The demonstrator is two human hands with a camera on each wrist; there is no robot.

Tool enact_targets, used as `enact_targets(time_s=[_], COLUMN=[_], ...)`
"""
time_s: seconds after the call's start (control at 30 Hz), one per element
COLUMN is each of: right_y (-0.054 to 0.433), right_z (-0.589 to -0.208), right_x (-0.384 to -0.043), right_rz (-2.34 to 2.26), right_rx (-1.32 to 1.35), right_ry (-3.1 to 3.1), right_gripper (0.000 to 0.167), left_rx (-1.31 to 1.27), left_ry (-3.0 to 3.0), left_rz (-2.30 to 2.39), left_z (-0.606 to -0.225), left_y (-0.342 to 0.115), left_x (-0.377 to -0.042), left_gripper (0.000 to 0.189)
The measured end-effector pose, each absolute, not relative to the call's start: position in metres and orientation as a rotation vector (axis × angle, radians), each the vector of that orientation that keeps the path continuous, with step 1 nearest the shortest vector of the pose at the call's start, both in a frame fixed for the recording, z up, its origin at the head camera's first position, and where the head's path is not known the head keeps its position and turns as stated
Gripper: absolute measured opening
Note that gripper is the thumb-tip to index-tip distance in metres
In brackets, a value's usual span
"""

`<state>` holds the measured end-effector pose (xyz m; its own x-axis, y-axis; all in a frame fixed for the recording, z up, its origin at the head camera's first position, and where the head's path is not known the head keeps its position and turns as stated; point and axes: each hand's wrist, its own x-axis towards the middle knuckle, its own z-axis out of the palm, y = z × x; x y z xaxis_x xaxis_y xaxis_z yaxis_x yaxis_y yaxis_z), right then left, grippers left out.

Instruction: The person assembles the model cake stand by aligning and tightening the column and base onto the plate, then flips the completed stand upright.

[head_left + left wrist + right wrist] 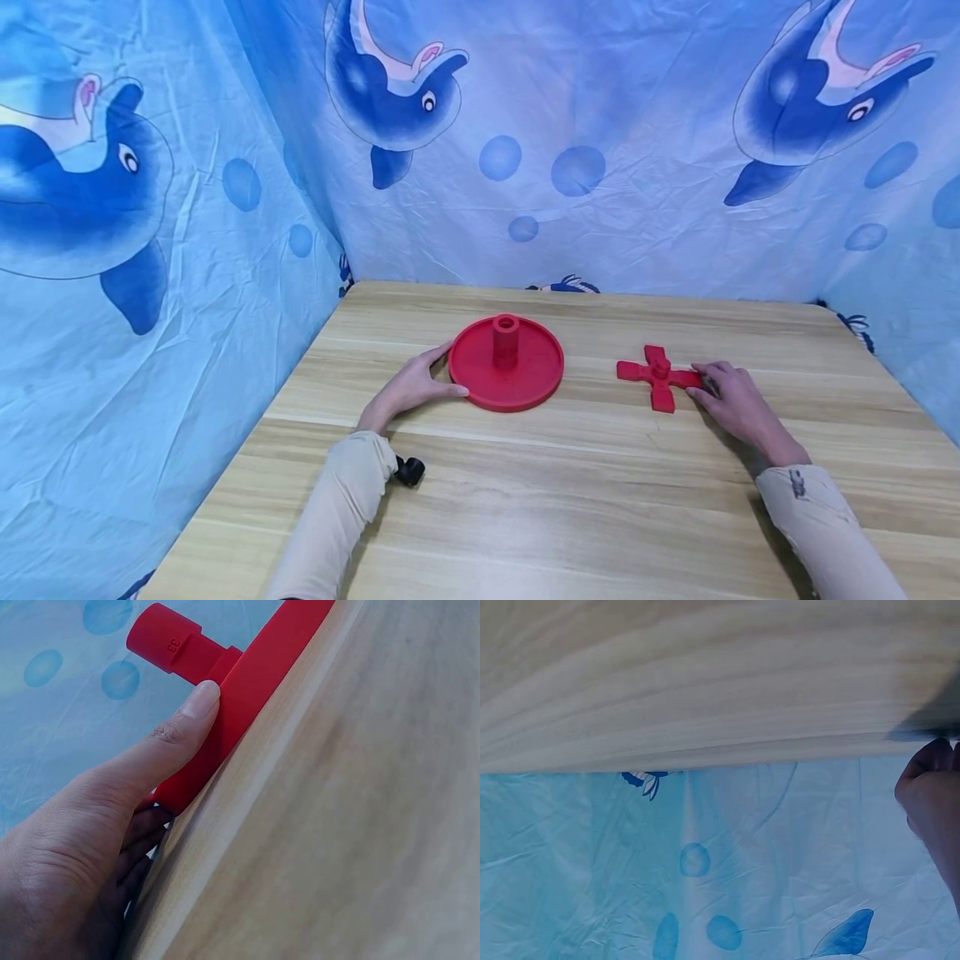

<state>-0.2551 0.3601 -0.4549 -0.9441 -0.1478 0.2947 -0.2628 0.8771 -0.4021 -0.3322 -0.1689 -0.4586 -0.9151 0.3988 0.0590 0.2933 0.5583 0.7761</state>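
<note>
A red round tray-like disc (480, 379) with a low rim lies on the table, a hollow post (506, 346) standing upright at its centre. My left hand (411, 385) grips the disc's left edge, thumb at the front and fingers farther round. In the left wrist view the thumb presses the rim (247, 682), and the post bears the number 33. To the right, a flat red cross-shaped piece (660, 375) with a short central stub lies on the wood. My right hand (738, 400) pinches its right arm. The right wrist view catches only part of that hand (937, 795).
The wooden table (525, 500) ends at a blue curtain (637, 242) with dolphins, which hangs behind it and along both sides. A small black device (410, 472) sits at my left cuff. Bare wood separates the disc from the cross-shaped piece.
</note>
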Motion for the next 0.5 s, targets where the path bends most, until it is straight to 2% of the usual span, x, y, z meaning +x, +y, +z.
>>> enact_targets(time_s=[0.5], right_y=[0.3676], right_z=[-0.4572], right_x=[-0.2578], right_rz=[0.679], right_rx=[0.286], right_ry=[-2.829], right_gripper=[0.045], left_rx=[0.588], left_ry=[2.682], left_rz=[1.267], left_z=[-0.4582], left_y=[-0.1674], left_x=[-0.3325], left_gripper=[0.107])
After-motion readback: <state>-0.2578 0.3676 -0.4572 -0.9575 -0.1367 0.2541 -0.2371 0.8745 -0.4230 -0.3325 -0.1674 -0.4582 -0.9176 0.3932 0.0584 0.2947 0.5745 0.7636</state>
